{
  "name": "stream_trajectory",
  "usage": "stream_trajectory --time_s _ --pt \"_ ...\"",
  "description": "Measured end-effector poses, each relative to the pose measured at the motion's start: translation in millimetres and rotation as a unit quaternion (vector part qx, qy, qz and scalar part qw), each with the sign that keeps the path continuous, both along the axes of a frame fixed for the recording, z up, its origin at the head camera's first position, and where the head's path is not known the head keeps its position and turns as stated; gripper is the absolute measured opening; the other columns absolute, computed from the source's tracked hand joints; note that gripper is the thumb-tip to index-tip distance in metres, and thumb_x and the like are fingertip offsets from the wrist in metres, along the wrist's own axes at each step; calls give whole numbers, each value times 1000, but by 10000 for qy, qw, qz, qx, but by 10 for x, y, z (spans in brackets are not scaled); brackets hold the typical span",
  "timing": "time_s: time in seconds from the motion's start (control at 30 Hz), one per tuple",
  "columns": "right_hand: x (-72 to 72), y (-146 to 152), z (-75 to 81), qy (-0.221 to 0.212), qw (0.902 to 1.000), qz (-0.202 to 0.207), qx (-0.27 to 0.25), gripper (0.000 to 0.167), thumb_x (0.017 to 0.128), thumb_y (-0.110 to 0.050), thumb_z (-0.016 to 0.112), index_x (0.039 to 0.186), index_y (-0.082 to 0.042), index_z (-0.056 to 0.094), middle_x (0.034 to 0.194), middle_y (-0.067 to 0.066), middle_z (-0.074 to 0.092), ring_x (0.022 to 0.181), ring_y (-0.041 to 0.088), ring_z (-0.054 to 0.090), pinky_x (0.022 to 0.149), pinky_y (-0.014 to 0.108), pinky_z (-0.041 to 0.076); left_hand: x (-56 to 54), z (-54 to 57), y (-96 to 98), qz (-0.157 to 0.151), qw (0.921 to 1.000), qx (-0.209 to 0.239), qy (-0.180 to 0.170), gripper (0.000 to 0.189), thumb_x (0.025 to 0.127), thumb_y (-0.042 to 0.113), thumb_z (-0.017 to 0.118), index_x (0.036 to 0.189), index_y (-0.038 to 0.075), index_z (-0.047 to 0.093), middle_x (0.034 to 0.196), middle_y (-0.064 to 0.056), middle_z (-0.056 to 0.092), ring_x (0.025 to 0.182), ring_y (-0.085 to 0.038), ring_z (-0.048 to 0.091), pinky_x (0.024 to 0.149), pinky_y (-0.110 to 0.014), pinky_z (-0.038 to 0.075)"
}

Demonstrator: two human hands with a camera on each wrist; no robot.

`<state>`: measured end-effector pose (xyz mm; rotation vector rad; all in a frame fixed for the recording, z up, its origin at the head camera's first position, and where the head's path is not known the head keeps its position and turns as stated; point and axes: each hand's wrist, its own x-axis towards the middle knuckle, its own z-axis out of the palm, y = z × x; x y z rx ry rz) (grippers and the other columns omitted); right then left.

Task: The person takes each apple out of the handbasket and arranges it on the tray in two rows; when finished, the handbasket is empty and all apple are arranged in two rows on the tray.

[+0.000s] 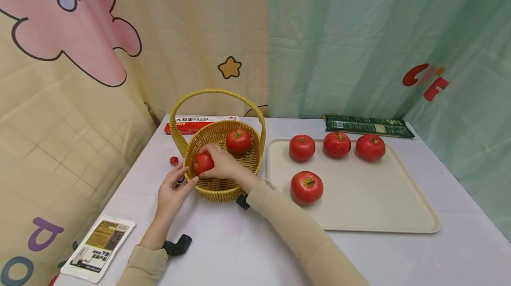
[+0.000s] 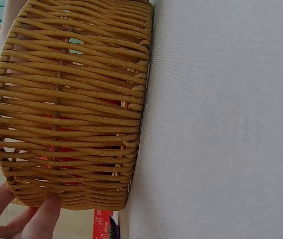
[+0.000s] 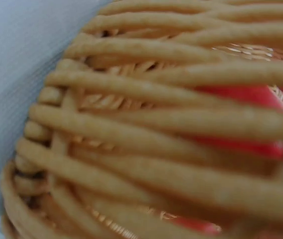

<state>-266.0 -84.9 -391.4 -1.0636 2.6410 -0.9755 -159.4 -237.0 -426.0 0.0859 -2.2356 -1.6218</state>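
A yellow wicker basket (image 1: 223,196) with a tall arched handle stands left of the middle of the table. My right hand (image 1: 222,162) reaches inside it and holds a red apple (image 1: 202,163) at the basket's left side. Another apple (image 1: 238,142) lies farther back in the basket. On the left rim, my left hand (image 1: 172,190) grips the basket; in the left wrist view, its fingertips (image 2: 44,214) touch the woven wall (image 2: 71,104). Through the weave in the right wrist view, red patches (image 3: 245,94) show, while the right hand itself is out of that view.
A beige tray (image 1: 371,197) at the right bears several apples (image 1: 306,187). Behind it lie dark green packets (image 1: 369,126). A red pasta box (image 1: 183,127) sits behind the basket, a small red wrapped item (image 1: 174,160) left of it. A white pouch (image 1: 97,248) lies front left.
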Motion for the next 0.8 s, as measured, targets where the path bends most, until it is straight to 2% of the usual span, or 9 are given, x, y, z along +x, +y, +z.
stream_trajectory --time_s 0.27,0.4,0.6,0.7,0.8 --pt "63 20 -17 87 9974 -424 579 75 71 -40 79 134 -20 44 124 9 41 100 22 54 86 33 52 -6 2 12 -31 10000 -52 -24 45 84 12 71 123 -6 57 145 -14 37 128 -28 41 92 -28 43" --pt "69 60 -34 -3 9960 -499 739 75 70 -44 79 133 -22 46 121 8 43 98 21 53 83 34 52 -6 6 14 -15 9999 -100 -98 47 84 12 71 124 -7 55 146 -15 36 129 -29 40 92 -26 43" --pt "77 226 -4 -254 9977 -272 563 71 68 -37 83 127 -17 49 115 -2 56 99 15 55 81 27 52 5 -20 16 45 10000 -7 -55 45 84 10 71 122 -7 57 144 -12 39 126 -26 43 92 -26 43" --pt "91 382 39 -304 9978 -266 520 69 68 -37 82 126 -19 49 115 -2 57 101 16 55 83 30 52 -8 -21 8 75 10000 8 6 44 83 7 71 122 -8 57 143 -12 40 125 -26 43 93 -23 44" --pt "124 578 99 -428 9982 -332 245 69 68 -37 82 126 -21 47 118 -1 55 104 17 54 85 34 52 -7 -12 3 75 10000 21 28 44 83 7 71 121 -7 57 143 -11 40 126 -26 43 93 -22 44"
